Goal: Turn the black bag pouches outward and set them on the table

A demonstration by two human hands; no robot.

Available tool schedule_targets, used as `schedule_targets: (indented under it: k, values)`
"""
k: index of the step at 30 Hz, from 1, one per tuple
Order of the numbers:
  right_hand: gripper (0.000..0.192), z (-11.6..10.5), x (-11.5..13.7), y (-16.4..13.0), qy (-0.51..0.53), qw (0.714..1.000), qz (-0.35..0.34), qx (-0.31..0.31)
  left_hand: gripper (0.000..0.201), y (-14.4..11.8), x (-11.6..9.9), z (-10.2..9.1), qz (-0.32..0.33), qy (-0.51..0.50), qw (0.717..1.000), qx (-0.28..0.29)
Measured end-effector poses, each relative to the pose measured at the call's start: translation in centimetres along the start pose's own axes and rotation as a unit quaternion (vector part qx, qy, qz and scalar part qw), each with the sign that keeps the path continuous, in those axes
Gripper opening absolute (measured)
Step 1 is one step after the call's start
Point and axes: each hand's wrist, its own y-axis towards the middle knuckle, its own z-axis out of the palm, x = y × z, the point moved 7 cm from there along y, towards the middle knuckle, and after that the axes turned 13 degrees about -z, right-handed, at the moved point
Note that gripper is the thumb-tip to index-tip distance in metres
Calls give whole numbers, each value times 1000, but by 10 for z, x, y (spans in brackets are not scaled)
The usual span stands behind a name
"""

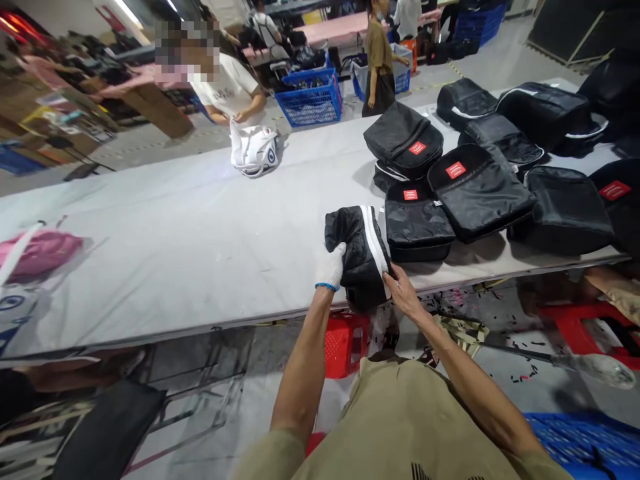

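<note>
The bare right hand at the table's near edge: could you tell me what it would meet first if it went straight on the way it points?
The right hand already touches the black white-striped bag; beyond, probably bare grey table.

Before you runs a long grey bench (200,247). At its near edge lies a folded black bag with a white stripe (360,253); just right of it a heap of black bags with red labels (475,180). Across the bench sits a white bag (254,150), and at your far left a pink bag in clear wrap (37,253).
</note>
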Motion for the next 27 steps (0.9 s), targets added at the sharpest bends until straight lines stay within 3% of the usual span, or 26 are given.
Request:
schedule_targets:
  k: [5,9,11,13,16,18,23,27]
  values:
    - [62,20,-34,-14,20,999,17,-42,41,1,-1,-1,0,-28,1000,11]
    - [65,25,-50,-39,-23,999,46,-10,43,4,-5,-7,-7,-5,1000,3]
    - [59,16,-42,-38,-72,997,27,-13,39,5,-10,-9,-10,20,1000,4]
    - [53,3,-19,-24,-143,989,-41,-18,34,4,-15,-9,-7,52,999,13]
    - [55,-13,27,10,-251,956,-153,16,26,0,-18,-9,6,97,995,19]
    - [57,-18,50,31,-309,932,-183,57,25,-7,-18,-8,25,124,992,18]
    - [41,-10,65,60,-407,899,-127,102,38,-35,-5,-4,53,202,978,27]
    - [27,-3,47,78,-405,906,-88,88,39,-53,6,-19,27,210,977,7]
